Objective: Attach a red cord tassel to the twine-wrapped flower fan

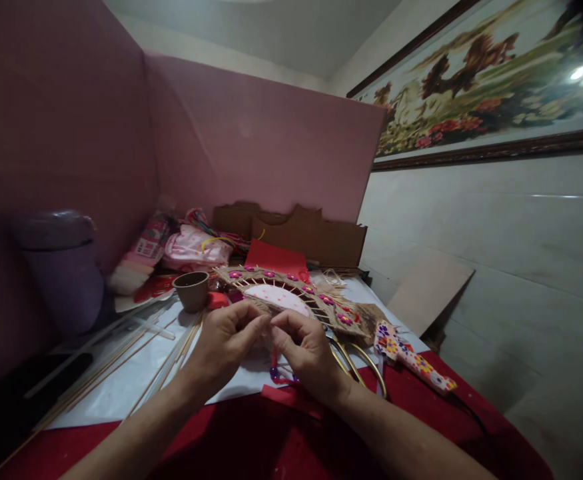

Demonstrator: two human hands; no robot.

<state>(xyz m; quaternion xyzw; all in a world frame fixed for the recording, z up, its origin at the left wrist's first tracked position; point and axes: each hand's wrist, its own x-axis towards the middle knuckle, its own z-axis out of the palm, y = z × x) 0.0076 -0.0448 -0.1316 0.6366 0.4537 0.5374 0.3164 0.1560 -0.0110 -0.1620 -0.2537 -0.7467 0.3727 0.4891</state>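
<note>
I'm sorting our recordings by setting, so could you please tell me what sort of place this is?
Probably an indoor craft corner, judging by the gold-handled scissors, thin sticks and flower-trimmed fan-shaped piece.

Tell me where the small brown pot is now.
In the head view, the pot stands left of centre, beyond the left hand, with a pale pink bundle behind it.

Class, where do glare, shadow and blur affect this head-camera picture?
Head view, right: white glare on the dark-framed horse picture; head view, left: deep shadow, the tall purple plastic container soft; head view, centre: bare left hand and right hand clearer.
</note>
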